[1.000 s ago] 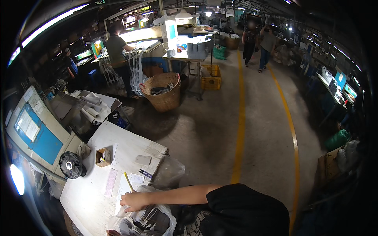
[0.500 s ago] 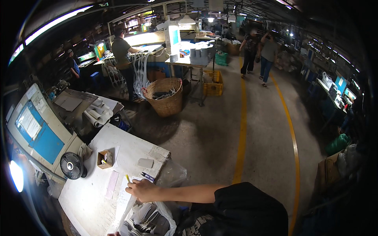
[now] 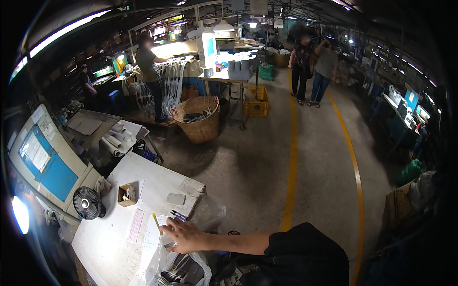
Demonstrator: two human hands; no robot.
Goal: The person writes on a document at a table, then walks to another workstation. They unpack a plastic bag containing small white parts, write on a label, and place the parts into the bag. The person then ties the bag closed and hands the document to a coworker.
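My right hand [image 3: 183, 237] reaches in over the near edge of the white worktable [image 3: 160, 175]. Its fingers are curled at the rim of a clear plastic bag [image 3: 204, 263], and they appear to grip it. Inside the bag are several flat grey and white pieces [image 3: 183, 271]. Just beyond my fingertips a yellow pen [image 3: 156, 222] lies on a sheet of paper with handwriting [image 3: 150, 242]. Dark purple pens or a similar small tool [image 3: 178, 215] lie behind the hand. My left hand is out of view.
A small fan [image 3: 88, 203], an open box [image 3: 127, 195], a pink slip [image 3: 135, 226] and a grey flat case [image 3: 176, 199] are on the table. Beyond stand a wicker basket [image 3: 196, 121] and a yellow crate [image 3: 256, 102]. Two people [image 3: 312, 71] are in the aisle; another works at a lit bench.
My right hand has drawn back slightly right and nearer, uncovering more of the yellow pen. My left fingertips have left the lower edge. The two people in the aisle have come a little closer.
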